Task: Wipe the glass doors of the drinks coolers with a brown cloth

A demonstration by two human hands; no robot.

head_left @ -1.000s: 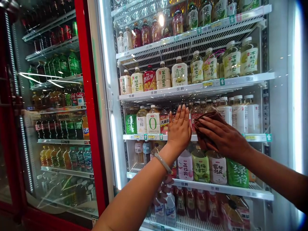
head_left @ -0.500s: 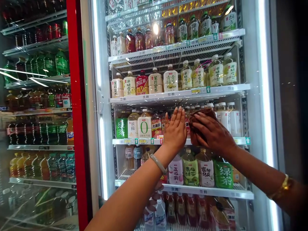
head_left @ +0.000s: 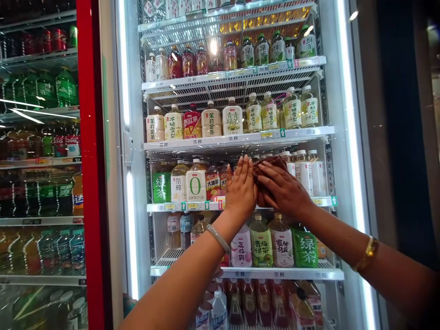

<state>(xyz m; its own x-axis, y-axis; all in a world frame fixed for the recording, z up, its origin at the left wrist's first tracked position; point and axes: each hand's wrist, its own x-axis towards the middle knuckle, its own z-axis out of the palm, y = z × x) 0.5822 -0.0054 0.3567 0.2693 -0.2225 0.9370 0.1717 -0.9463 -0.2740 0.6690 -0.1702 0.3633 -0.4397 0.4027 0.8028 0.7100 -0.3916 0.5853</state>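
Pressing a bunched brown cloth [head_left: 279,161] to the glass door [head_left: 192,152], the right hand [head_left: 283,185] has it gripped under its fingers, in front of some bottles [head_left: 196,181]. Left hand [head_left: 240,189] is just beside it, gripping nothing, palm flat toward the glass. Pale bangle [head_left: 219,238] on that wrist, gold bracelet [head_left: 368,255] on the other arm.

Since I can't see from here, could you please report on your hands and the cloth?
Left hand open against glass. Right hand holding brown cloth against it. In the way leftward: left hand, close beside cloth.
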